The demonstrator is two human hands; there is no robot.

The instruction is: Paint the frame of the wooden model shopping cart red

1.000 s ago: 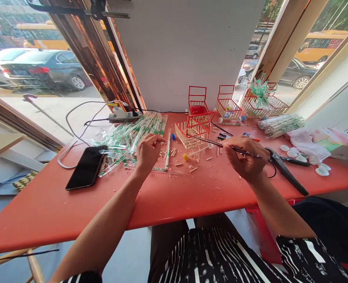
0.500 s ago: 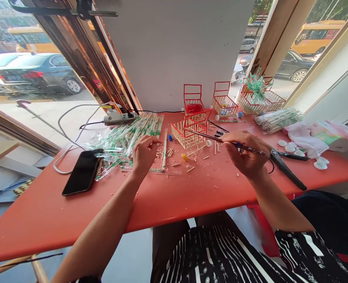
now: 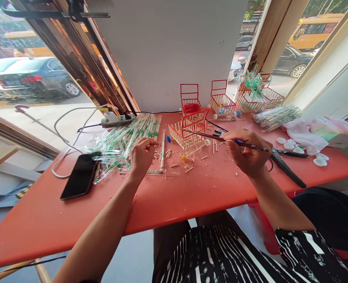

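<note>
My right hand [image 3: 247, 151] grips a long, thin, dark paintbrush [image 3: 217, 137]. Its tip points left and overlaps the red-topped front of a small cart made of pale sticks [image 3: 184, 135]; I cannot tell if it touches. Beside that cart, my left hand [image 3: 142, 155] hovers over the table with thumb and fingertips pinched together. Whatever may be between them is too small to make out. Just right of the left hand lies a wrapped chopstick pair [image 3: 162, 151]. Cut stick pieces [image 3: 168, 153], a blue cap [image 3: 168, 138] and a yellow cap [image 3: 184, 158] lie near the cart.
Wrapped chopsticks [image 3: 138, 133] heap at the left, by a phone [image 3: 79, 177] and a power strip [image 3: 118, 120]. More small carts [image 3: 222, 102] stand behind. On the right are a chopstick bundle [image 3: 277, 117], white caps [image 3: 290, 145], a black-handled tool [image 3: 288, 169] and a tissue pack [image 3: 336, 133].
The view has shifted slightly, moving most things a little left. My right hand and the brush have moved slightly right relative to the cart. My left hand keeps its pinch in nearly the same place.
</note>
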